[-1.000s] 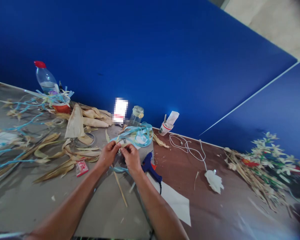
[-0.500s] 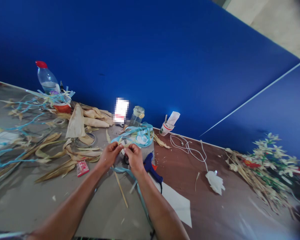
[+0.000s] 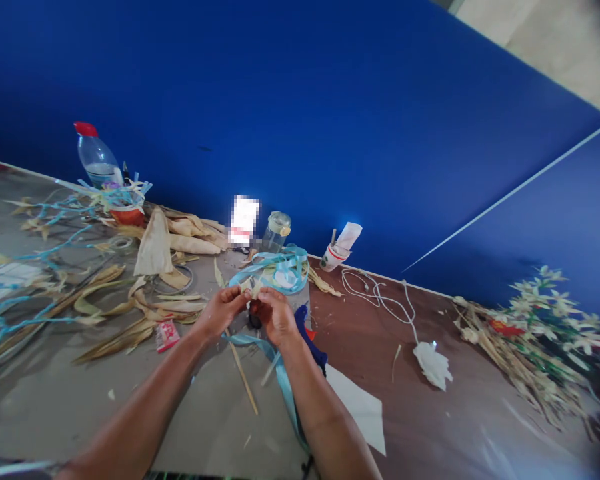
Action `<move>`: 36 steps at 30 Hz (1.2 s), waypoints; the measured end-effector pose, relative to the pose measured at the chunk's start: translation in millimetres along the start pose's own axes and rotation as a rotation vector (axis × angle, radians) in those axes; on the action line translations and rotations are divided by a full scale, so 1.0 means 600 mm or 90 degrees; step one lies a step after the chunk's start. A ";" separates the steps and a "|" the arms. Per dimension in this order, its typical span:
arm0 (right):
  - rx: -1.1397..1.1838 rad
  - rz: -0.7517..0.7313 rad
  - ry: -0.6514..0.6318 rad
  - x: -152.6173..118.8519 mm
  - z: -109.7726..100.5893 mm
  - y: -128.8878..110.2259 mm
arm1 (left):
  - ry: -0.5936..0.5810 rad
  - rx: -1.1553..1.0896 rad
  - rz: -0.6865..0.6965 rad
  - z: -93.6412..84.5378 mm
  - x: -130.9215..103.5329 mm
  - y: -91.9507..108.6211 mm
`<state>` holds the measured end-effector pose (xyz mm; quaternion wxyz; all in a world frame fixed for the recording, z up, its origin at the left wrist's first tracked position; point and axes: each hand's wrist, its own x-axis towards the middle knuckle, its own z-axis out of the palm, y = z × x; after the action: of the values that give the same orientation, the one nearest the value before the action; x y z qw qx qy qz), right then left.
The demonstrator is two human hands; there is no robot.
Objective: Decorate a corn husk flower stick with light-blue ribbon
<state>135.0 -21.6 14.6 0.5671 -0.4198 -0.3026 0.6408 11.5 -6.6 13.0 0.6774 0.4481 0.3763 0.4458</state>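
My left hand [image 3: 225, 309] and my right hand [image 3: 276, 313] meet over the table, fingertips pinched on a small pale piece of corn husk [image 3: 250, 291] between them. Its exact shape is partly covered by the fingers. Just behind the hands lies a loose coil of light blue ribbon [image 3: 295, 257], and a length of it runs down under my right forearm. A blue glue gun [image 3: 316, 350] rests beside my right wrist, partly hidden by it. Below the hands a thin wooden stick [image 3: 243, 377] lies on the grey table surface.
Dried husks [image 3: 153, 247] spread over the left side, near a red-capped bottle [image 3: 97, 157] and a pink packet [image 3: 167, 335]. At the back stand a glass jar [image 3: 277, 230] and a paper cup [image 3: 333, 257]. A white cable [image 3: 375, 290] and husk flowers [image 3: 545, 307] lie to the right.
My right hand has turned and its fingers have shifted on the husk piece, and the forearm now covers more of the glue gun. The left hand stays nearly in place.
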 end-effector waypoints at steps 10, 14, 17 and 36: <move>-0.162 -0.100 0.073 -0.005 0.008 0.005 | 0.048 0.089 0.063 -0.007 0.008 -0.012; -0.138 -0.061 0.057 -0.005 0.008 0.006 | 0.020 0.057 0.035 -0.006 0.008 -0.013; -0.083 -0.007 0.010 -0.008 0.008 0.002 | -0.013 0.008 0.008 -0.003 0.005 -0.009; -0.092 0.080 -0.120 -0.005 -0.007 -0.011 | -0.044 0.176 0.141 -0.009 0.005 -0.023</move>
<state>142.0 -23.9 18.9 0.4632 -0.4159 -0.3726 0.6883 11.4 -4.9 -2.0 0.5687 0.5905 0.3590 0.4460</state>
